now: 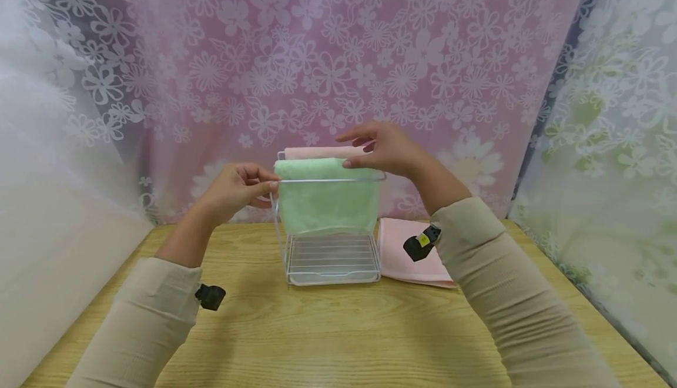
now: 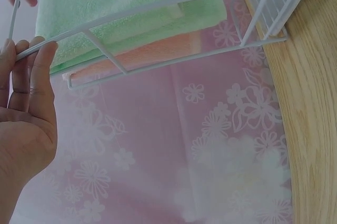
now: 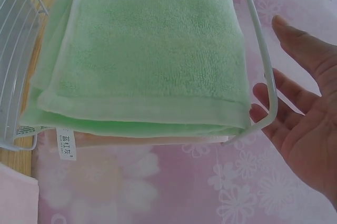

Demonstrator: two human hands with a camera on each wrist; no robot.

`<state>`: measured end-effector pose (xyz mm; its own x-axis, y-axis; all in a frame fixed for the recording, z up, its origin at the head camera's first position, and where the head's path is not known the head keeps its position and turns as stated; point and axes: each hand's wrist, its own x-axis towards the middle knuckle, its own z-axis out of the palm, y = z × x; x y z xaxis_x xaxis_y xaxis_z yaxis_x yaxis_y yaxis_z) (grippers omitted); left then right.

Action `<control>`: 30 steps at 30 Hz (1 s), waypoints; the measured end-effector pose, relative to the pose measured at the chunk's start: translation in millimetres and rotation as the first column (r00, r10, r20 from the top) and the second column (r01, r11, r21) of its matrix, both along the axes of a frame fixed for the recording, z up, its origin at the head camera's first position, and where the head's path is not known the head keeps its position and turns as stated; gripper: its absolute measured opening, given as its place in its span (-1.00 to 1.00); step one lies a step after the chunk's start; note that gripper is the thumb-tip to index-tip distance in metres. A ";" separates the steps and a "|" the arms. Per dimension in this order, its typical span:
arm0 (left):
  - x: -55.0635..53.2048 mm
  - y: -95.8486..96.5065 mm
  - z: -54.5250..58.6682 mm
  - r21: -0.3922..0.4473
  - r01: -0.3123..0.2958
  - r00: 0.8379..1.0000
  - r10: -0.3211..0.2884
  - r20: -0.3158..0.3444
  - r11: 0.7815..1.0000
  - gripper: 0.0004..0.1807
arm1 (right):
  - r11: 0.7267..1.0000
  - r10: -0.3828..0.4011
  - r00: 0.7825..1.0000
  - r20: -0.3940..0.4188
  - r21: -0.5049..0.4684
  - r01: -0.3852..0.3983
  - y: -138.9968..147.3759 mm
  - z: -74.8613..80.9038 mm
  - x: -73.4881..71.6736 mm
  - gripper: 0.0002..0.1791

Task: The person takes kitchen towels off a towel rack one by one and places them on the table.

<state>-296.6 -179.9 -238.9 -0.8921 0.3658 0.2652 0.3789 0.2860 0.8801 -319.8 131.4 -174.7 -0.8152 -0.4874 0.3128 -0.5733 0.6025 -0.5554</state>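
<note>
A white wire rack [image 1: 282, 247] with a slatted lower tray stands on the table. Over its upper bars hangs a folded light green towel [image 1: 328, 207], with a pink towel [image 1: 312, 153] behind it. My left hand [image 1: 235, 191] pinches the upper left corner of the rack's frame between thumb and fingers. At the opposite upper corner, my right hand [image 1: 391, 150] is held with loosely bent fingers and holds nothing. In the right wrist view its fingertips are right by the frame's bent bar [image 3: 263, 50]. A white label [image 3: 66, 144] sticks out below the green towel's edge.
Another folded pink towel [image 1: 404, 244] lies on the wooden table [image 1: 338, 329], against the rack's right side. A pink curtain with white flowers [image 1: 328, 53] hangs close behind, and pale sheeting [image 1: 58, 200] encloses the left side.
</note>
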 end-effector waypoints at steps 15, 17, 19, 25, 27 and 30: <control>0.0 1.0 -1.5 0.016 0.001 1.000 -0.001 0.003 1.000 -0.71 | 0.998 -0.032 0.995 0.099 0.060 0.026 -16.6 2.3 -10.7 -0.42; -0.4 1.2 -1.7 0.020 0.006 1.000 -0.006 0.002 1.000 -0.71 | 0.999 -0.026 0.994 0.106 0.043 0.022 -19.4 0.5 -11.6 -0.44; -0.9 1.4 -1.8 0.023 0.008 1.000 -0.008 0.002 1.000 -0.71 | 0.999 -0.023 0.995 0.099 0.038 0.019 -21.6 -1.0 -13.0 -0.46; -1.6 1.3 -1.6 0.018 0.009 1.000 -0.009 0.006 1.000 -0.71 | 0.999 -0.024 0.995 0.092 0.023 0.022 -28.5 -5.4 -16.3 -0.49; -1.7 1.0 -1.8 0.014 0.008 1.000 -0.008 0.005 1.000 -0.72 | 1.000 -0.016 0.996 0.089 0.016 0.015 -30.9 -7.1 -17.3 -0.51; -2.0 0.7 -2.4 0.011 0.004 1.000 -0.004 0.001 1.000 -0.72 | 1.000 -0.001 0.997 0.083 -0.006 0.002 -34.4 -9.7 -18.4 -0.56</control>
<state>-298.5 -179.2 -241.3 -0.8909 0.3667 0.2678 0.3788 0.2750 0.8837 -338.2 97.0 -184.3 -0.8394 -0.4841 0.2472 -0.5240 0.5996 -0.6049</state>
